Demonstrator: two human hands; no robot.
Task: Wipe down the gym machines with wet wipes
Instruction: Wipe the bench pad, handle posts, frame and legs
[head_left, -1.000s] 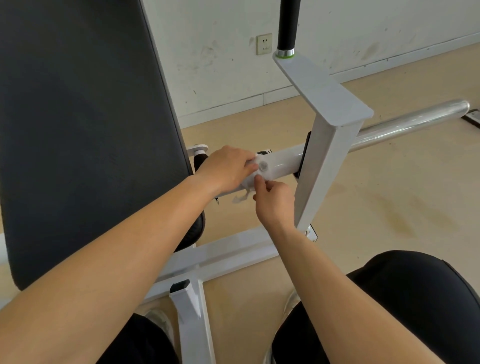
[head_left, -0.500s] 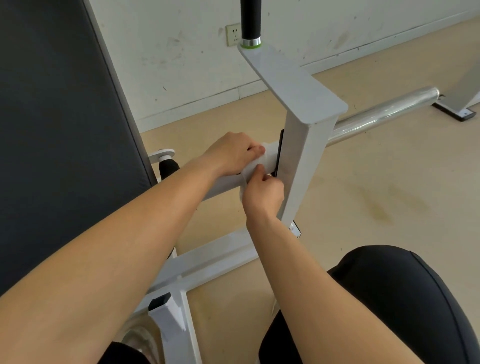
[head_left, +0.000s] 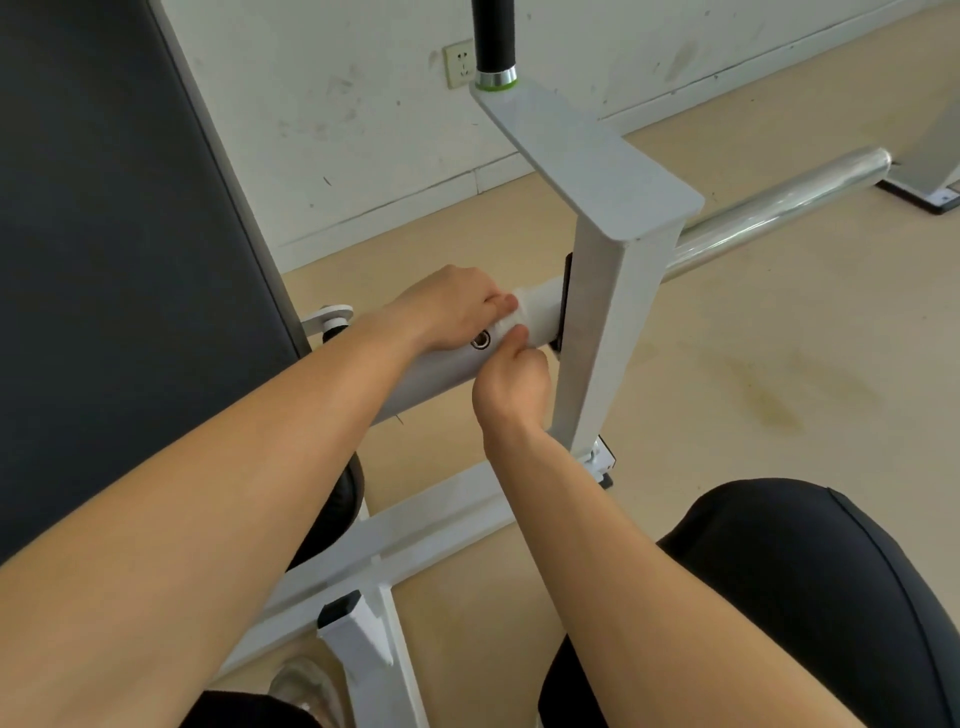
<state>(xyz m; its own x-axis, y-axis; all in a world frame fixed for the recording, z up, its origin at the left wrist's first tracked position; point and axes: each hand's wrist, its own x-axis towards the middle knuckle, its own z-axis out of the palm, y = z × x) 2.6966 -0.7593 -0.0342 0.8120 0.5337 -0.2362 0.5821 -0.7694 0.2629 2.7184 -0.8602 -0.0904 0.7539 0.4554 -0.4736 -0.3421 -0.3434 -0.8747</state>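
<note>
Head view. Fingers of my left hand (head_left: 447, 309) curl closed over the wet wipe (head_left: 511, 318), pressing it onto the white tube (head_left: 441, 376); thumb and forefinger of my right hand (head_left: 511, 384) pinch the wipe from below. Just beyond my fingertips stands the upright post (head_left: 597, 338). Beneath my left knuckles a bolt head (head_left: 480, 341) shows, covered half a second ago; the grip is otherwise unchanged.

On the tube (head_left: 441, 376) lies the wet wipe (head_left: 511, 321) — pad (head_left: 104, 260) to its left, post (head_left: 592, 338) right.
</note>
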